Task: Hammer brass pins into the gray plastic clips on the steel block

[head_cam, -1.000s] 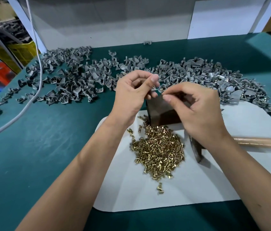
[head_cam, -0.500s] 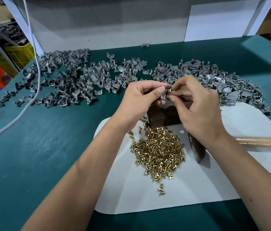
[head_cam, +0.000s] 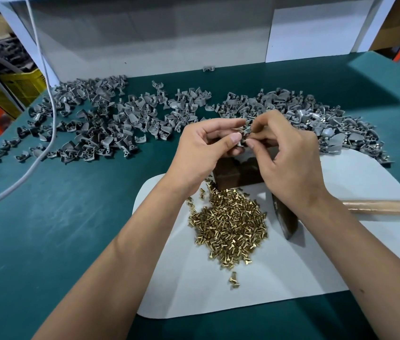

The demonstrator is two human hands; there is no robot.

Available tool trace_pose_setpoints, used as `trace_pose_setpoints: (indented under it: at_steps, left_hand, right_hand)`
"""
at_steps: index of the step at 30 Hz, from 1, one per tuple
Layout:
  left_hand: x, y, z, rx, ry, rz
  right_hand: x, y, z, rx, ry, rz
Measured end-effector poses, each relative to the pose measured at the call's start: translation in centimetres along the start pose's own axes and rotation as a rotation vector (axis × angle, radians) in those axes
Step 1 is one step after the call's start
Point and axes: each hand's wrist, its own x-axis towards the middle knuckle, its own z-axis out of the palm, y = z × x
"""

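Where the green felt-covered bench (head_cam: 46, 229) begins at the far left, a pale gray cable (head_cam: 51, 114) curves down across it, passing over the left edge of a wide scatter of loose gray plastic clips (head_cam: 100, 123) that runs along the back of the bench. Nearer the viewer lies a white rounded mat (head_cam: 329, 266), bearing a heap of small brass pins (head_cam: 231, 222). Above the heap, the left hand (head_cam: 206, 148) is raised, its thumb and curled fingers closed on a single gray plastic clip (head_cam: 243, 136), held in the air just over the dark steel block (head_cam: 228, 173); the block stands on the far edge of the mat, touching the pin heap. The right hand (head_cam: 290, 153) meets the left at the same clip, thumb and forefinger pinched together at its right side; whether a pin sits between those fingertips cannot be told. Under the right wrist a dark steel hammer head (head_cam: 285, 222) rests on the mat, its wooden handle (head_cam: 385, 207) running off to the right edge. A second mass of gray clips (head_cam: 317, 119) spreads behind the right hand.
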Motion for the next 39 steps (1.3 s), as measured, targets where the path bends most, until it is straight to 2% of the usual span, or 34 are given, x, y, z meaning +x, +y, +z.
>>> trace_pose_setpoints:
  at_steps: [13,21,26,32,39]
  left_hand:
    - [-0.29,0.34,0.42,-0.110,0.017,-0.044]
    - [-0.40,0.60,0.57,-0.084,0.007,-0.060]
    - [-0.42,0.25,1.05,-0.071,0.010,-0.062]
    - [-0.31,0.27,0.68,-0.171,0.018,-0.112]
    - [-0.09,0.50,0.28,-0.230,0.008,-0.184]
  right_hand:
    - [-0.11,0.50,0.14,0.061,-0.013,0.001]
    - [-0.22,0.44,0.29,-0.007,-0.065,-0.078]
    - [-0.35,0.86,-0.15,0.031,-0.085,-0.066]
    - [-0.15,0.87,-0.51,0.125,-0.036,-0.004]
    - [-0.12,0.89,-0.55,0.025,0.034,-0.044]
